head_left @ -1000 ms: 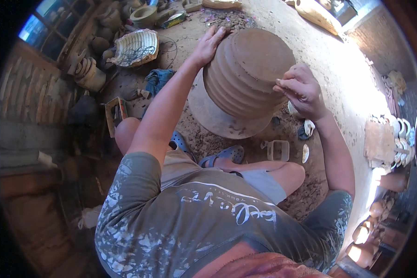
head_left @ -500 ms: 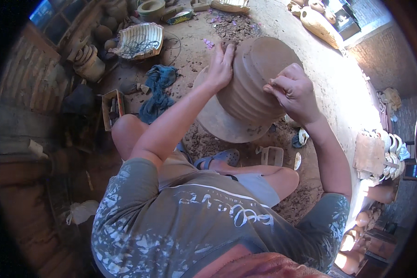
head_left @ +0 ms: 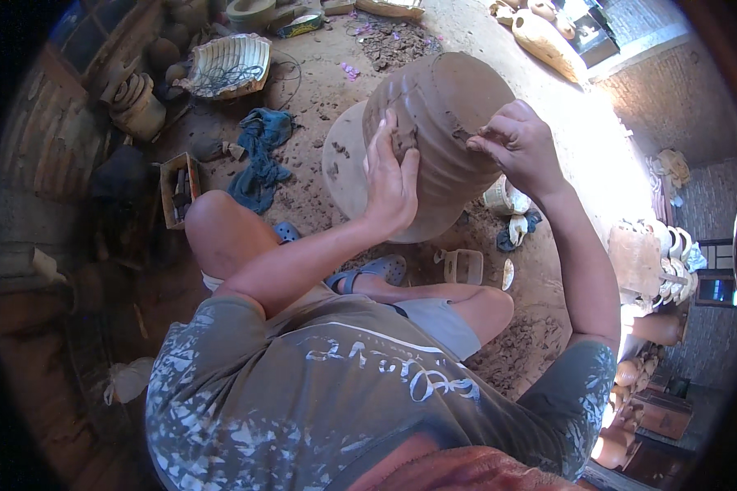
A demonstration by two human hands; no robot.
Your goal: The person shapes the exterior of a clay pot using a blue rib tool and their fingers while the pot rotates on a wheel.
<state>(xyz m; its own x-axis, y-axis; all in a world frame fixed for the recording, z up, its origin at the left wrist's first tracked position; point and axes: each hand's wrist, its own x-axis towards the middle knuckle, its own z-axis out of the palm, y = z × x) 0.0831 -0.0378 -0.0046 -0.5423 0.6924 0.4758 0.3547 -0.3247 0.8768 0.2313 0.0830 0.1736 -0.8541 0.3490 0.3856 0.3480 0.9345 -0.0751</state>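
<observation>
Head view: white script crosses the shirt [head_left: 303,393] at six o'clock. Near half past twelve, the left hand [head_left: 391,186], lower than half a second ago, spreads open against the ridged clay pot [head_left: 440,123] at one o'clock, hiding part. The right hand [head_left: 520,146], at two, pinches; what it grips, if anything, I cannot tell.

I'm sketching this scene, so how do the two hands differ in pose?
The left hand is opened out, thumb apart from the fingers, while the right hand is curled, its thumb and fingertips drawn together in a pinch.
The left hand lies along the side of the ridged clay pot; the right hand is higher, by the edge of its flat top.
Both are bare and at the pot.
</observation>
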